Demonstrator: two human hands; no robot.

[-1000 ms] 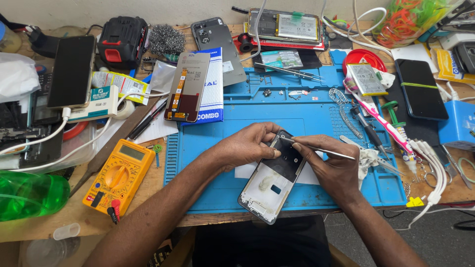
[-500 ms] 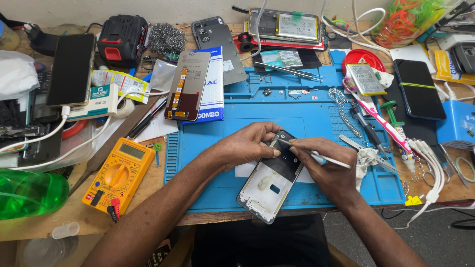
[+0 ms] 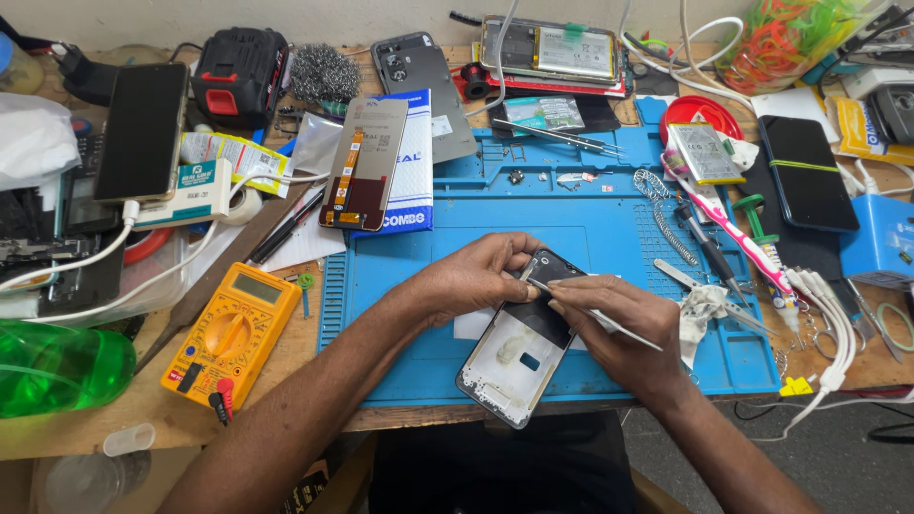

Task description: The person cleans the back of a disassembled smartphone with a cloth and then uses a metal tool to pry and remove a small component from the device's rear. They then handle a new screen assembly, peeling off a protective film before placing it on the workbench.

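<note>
Opened phone frame held on the blue mat, tweezers working at its upper end.

From the head camera: my left hand has its grip closed around the top edge of the phone frame, thumb and fingers pinching its upper corner, while the frame lies tilted on the blue work mat near the front edge of the table. My right hand holds thin metal tweezers in a narrow pinch, their tip touching the dark upper part of the frame, just beside my left thumb. A yellow multimeter lies left of the mat, a green bottle further left, and a pink-handled toothbrush lies to the right, well apart from my hands.
</note>
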